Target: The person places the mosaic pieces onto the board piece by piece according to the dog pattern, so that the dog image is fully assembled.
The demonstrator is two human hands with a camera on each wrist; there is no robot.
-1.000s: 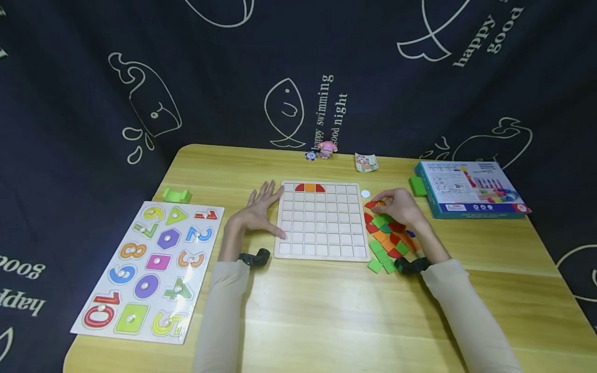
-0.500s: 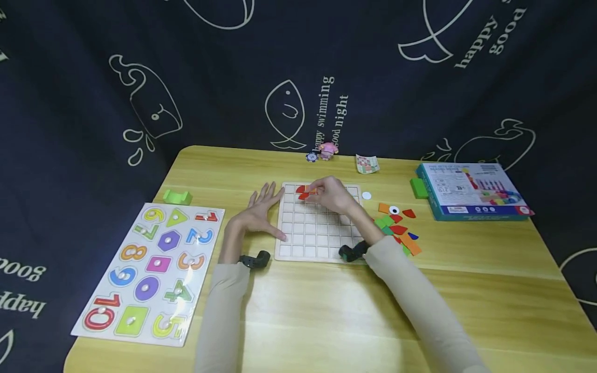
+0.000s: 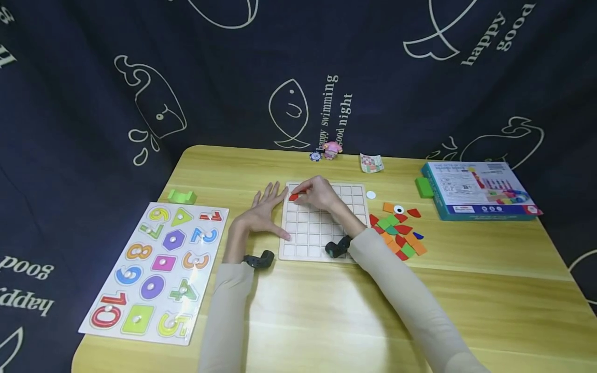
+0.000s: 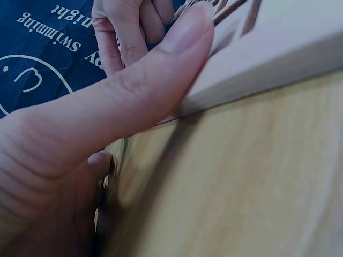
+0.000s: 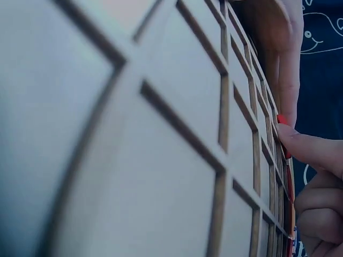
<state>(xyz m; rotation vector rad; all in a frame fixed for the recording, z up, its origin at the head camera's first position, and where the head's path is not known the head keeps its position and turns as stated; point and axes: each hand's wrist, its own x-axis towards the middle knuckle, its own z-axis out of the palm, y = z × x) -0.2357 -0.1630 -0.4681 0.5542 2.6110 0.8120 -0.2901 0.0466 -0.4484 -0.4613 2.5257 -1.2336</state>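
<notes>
My left hand is spread at the left edge of a white gridded board. Its thumb rests on the board's edge in the left wrist view. Over the board's upper left part, my right hand pinches a small red quarter-round tile at the left end of the second row. In the right wrist view the thumb lies against this red tile, low at the grid. The right hand covers much of the board's top rows, including the tiles lying there.
Loose red, green and orange tiles lie right of the board, with an eye-printed disc and a white disc. A number puzzle is at left. A boxed set and green block stand at right.
My right hand has gone from the loose tiles at right to the board's upper left, carrying a red tile. The left hand has stayed at the board's edge.
</notes>
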